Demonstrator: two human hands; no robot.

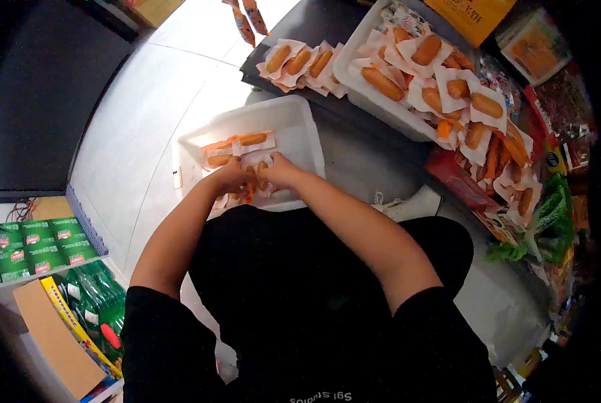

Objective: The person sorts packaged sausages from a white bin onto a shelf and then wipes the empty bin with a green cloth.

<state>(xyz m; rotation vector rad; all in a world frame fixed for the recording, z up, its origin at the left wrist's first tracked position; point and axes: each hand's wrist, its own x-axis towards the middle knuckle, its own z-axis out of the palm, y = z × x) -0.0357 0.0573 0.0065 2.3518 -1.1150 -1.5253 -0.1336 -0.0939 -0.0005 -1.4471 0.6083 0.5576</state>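
A white plastic bin [312,134] stands on the floor before me, with several brown sausage-shaped snacks in white and orange wrappers inside. One such snack [253,139] lies near the middle of the bin, another [218,160] to its left. My left hand [231,176] reaches in with its fingers curled and pressed together; what they hold is hidden. Close beside it, my right hand [282,171] has its fingers bent around the edge of a sausage-shaped snack [263,176]. More brown and orange pieces lie between and below the hands, partly covered.
A second white bin [354,94], heaped with the same snacks, sits on a dark surface [314,23] to the right. A row of snacks [299,62] lies beside it. Green boxes [42,245] and green bottles [96,295] stand at left. Colourful packets crowd the right edge.
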